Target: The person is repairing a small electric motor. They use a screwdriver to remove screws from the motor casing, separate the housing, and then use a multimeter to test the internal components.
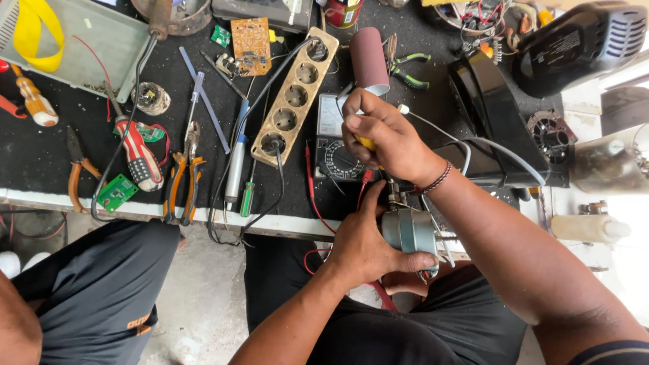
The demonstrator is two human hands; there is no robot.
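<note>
Head view shows the left hand [365, 250] cupping a grey motor [409, 232] at the bench edge, the right hand [385, 135] fisted round a yellow-handled screwdriver [366, 142]; a slip could gouge that thumb.

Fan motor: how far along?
Done: black fan housing lies apart on the bench, motor out. In hand: left hand grips the grey fan motor; right hand drives a yellow-handled screwdriver down into its top. Left: motor looks closed still, white wires attached.
</note>
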